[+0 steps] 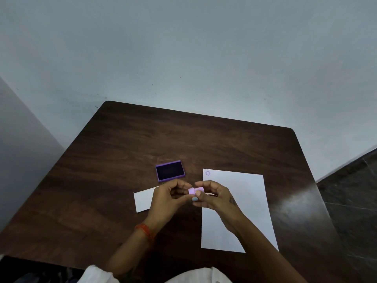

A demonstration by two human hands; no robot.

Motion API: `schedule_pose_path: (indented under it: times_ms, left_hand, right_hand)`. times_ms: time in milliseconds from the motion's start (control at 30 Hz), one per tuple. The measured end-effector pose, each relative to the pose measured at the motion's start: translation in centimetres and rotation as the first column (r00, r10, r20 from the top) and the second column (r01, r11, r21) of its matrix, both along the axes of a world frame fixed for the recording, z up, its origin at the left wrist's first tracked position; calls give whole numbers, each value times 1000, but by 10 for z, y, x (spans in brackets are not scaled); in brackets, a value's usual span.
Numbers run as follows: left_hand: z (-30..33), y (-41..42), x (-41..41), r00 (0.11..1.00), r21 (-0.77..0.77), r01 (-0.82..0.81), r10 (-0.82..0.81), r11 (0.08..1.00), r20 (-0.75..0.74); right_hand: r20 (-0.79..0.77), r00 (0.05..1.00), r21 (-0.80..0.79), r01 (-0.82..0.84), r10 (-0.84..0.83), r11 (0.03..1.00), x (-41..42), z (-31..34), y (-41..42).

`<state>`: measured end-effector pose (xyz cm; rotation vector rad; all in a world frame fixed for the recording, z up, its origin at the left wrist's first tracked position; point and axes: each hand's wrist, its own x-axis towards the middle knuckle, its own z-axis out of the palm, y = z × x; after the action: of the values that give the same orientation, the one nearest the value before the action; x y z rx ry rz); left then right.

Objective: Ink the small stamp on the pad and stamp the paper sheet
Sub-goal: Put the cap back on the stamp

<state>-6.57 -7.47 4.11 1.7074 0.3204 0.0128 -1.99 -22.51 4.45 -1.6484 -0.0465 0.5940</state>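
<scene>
— So, where is the stamp point(195, 190) right now?

— I see it held up between both hands, above the bare table point(224, 139), in the gap between the ink pad point(170, 171) and the paper sheet point(240, 193). The left hand point(169, 198) pinches one end with thumb and fingertips closed on it; the right hand point(212, 196) is clamped on the other end, thumb on top.

— Why two hands for something that small?

— My guess is a cap is coming off or going back on: the pale purple body lies sideways and each hand grips a different half. I cannot tell which way it is going.

— And the pad?

— Open, dark face up, just beyond the hands and well within reach, which suits a quick dab. A small white card point(143, 201) lies under the left hand, perhaps the pad's lid or a scrap; I can't tell.

— Is the sheet marked?

— Yes, I make out one round purple stamp mark point(207, 173) at its far left corner. The rest is blank, lying flat to the right, so there is room for another print.
</scene>
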Motion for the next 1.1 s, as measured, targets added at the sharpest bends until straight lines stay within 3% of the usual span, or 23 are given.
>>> schedule_pose_path:
  times_ms: [300,633,733,867,933,1100]
  left_hand:
    - [-6,-1,2,1000,-15,21,-21,1000,-6]
    - [-24,-1,9,994,118,44,-55,992,92]
    - [-30,-1,11,996,178,39,-54,983,76]
    - [-36,5,12,1000,207,14,-17,978,16]
    - [-38,11,11,1000,233,5,-3,972,-11]
    - [-47,23,7,998,282,-24,40,959,-54]
  right_hand:
    - [-148,986,-5,72,-72,997,2,-7,3]
    - [-210,976,28,71,-64,997,7,-15,11]
    - [-153,986,-40,63,-68,997,10,-22,14]
    - [93,990,-304,126,-102,944,20,-38,20]
    - [208,976,-376,137,-60,916,23,-48,26]
    - [310,949,-464,103,52,880,27,-68,32]
